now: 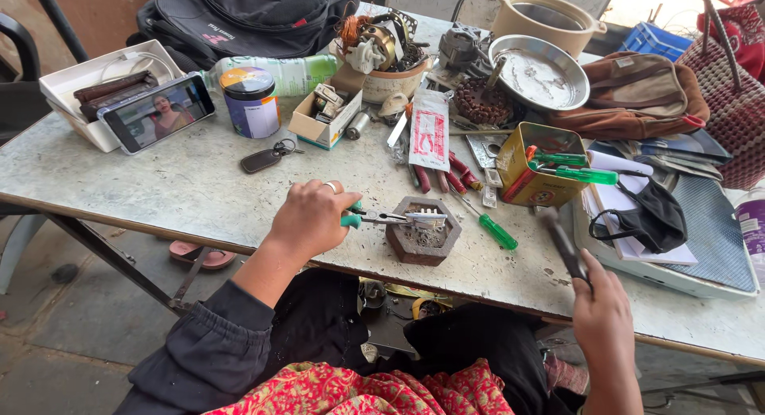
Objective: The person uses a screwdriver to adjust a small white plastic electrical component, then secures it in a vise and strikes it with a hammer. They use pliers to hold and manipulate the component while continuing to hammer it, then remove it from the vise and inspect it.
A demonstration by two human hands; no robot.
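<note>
Worktable: pliers lengthwise, pointing right.

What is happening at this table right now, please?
A person sits at a cluttered table. The left hand grips green-handled pliers, whose tip holds a small metal piece over a hexagonal block. The right hand holds a dark tool raised near the table edge.

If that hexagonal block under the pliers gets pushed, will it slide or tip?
The hexagonal block looks low, wide and flat-based, so tipping seems unlikely. It appears thick and solid, probably heavy for its size, so it would likely slide stiffly on the table. The left hand holds pliers over it, perhaps steadying it.
</note>
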